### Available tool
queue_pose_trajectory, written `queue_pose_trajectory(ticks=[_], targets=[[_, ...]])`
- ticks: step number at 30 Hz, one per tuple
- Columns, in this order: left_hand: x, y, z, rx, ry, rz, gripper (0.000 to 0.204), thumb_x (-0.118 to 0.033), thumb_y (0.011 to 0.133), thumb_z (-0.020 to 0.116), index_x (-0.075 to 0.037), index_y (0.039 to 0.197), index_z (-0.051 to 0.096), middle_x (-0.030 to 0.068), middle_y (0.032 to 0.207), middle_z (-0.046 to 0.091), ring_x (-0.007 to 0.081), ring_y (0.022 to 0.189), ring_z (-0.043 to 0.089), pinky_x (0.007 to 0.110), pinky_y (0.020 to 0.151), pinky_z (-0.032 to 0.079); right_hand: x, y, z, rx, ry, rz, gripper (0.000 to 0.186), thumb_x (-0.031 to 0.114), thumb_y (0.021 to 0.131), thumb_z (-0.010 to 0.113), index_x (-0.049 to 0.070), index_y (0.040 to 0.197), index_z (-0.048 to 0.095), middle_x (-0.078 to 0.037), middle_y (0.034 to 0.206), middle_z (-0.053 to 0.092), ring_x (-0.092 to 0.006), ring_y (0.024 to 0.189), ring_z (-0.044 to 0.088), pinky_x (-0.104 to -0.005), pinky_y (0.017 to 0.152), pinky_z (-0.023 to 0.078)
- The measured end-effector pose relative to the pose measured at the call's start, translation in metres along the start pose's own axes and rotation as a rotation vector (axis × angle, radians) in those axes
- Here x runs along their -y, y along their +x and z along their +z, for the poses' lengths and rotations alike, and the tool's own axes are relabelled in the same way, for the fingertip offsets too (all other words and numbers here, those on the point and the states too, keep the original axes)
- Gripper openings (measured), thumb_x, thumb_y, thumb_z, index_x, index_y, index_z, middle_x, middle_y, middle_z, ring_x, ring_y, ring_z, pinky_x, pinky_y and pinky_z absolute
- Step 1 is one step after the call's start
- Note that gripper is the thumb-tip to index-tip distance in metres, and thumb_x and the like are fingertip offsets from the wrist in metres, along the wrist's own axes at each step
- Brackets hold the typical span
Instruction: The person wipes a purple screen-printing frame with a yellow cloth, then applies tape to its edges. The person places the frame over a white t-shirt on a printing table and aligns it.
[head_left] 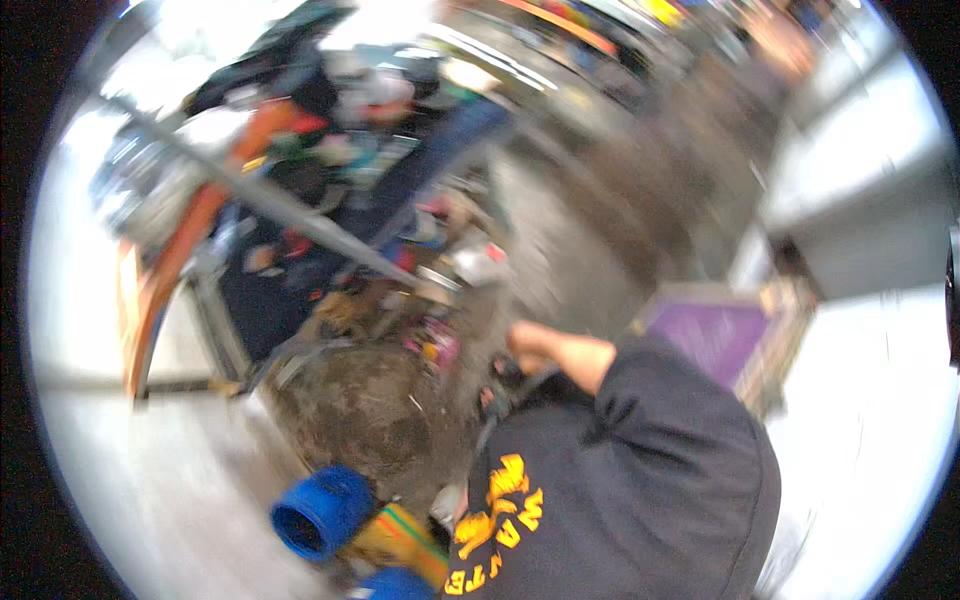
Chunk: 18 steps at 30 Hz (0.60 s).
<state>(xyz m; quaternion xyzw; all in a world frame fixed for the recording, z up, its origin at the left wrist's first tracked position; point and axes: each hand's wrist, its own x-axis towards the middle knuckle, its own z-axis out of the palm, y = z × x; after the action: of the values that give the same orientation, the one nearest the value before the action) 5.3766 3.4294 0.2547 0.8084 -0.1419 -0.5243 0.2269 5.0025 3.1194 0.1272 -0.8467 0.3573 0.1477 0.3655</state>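
Note:
My right hand (526, 338) reaches out from a short dark sleeve, over the dirty floor. Motion smears its fingers, so I cannot make out whether it holds anything. Small dark objects (505, 368) lie just below and left of it, too blurred to name. My left hand does not show. A dark shirt (640, 490) with yellow print fills the lower middle and hides what is under it.
A blue cylindrical container (320, 512) lies at lower left, beside a yellow-green box (398, 540). Mixed clutter is heaped at upper left, behind a grey metal bar (290, 215). A purple panel (712, 335) stands at right. A brown wet-looking floor stretches toward the back.

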Motion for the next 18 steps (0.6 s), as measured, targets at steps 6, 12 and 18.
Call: queue_pose_trajectory(ticks=[6, 12, 18], targets=[[-0.041, 0.058, -0.004, 0.454, 0.601, -0.050, 0.050, -0.041, 0.103, 0.054, -0.005, 0.137, 0.058, 0.0194, 0.125, 0.066, 0.0363, 0.107, 0.064, 0.048, 0.092, 0.051, 0.005, -0.237, 0.024, -0.917, 0.620, 1.052, 0.028, 0.025, 0.087, 0.059, 0.005, 0.099, 0.074, -0.021, 0.094, 0.074, -0.0364, 0.087, 0.073, -0.0477, 0.079, 0.056], [-0.096, 0.081, 0.040, 0.688, 1.131, 0.050, 0.051, -0.042, 0.103, 0.053, -0.007, 0.140, 0.056, 0.0176, 0.124, 0.067, 0.0341, 0.104, 0.066, 0.047, 0.089, 0.052, 0.106, -0.403, 0.138, -1.303, 1.671, 1.153, 0.023, 0.025, 0.100, 0.062, 0.005, 0.109, 0.067, -0.008, 0.086, 0.070, -0.0155, 0.065, 0.068, -0.0288, 0.058, 0.053], [-0.208, 0.120, 0.093, 0.495, 1.072, 0.077, 0.053, -0.043, 0.103, 0.054, -0.009, 0.143, 0.053, 0.0139, 0.121, 0.068, 0.0285, 0.100, 0.067, 0.043, 0.085, 0.055, 0.162, -0.454, 0.155, -1.844, 1.700, 1.336, 0.022, 0.023, 0.101, 0.062, 0.005, 0.111, 0.068, -0.005, 0.086, 0.069, -0.0135, 0.068, 0.068, -0.0269, 0.062, 0.055]])
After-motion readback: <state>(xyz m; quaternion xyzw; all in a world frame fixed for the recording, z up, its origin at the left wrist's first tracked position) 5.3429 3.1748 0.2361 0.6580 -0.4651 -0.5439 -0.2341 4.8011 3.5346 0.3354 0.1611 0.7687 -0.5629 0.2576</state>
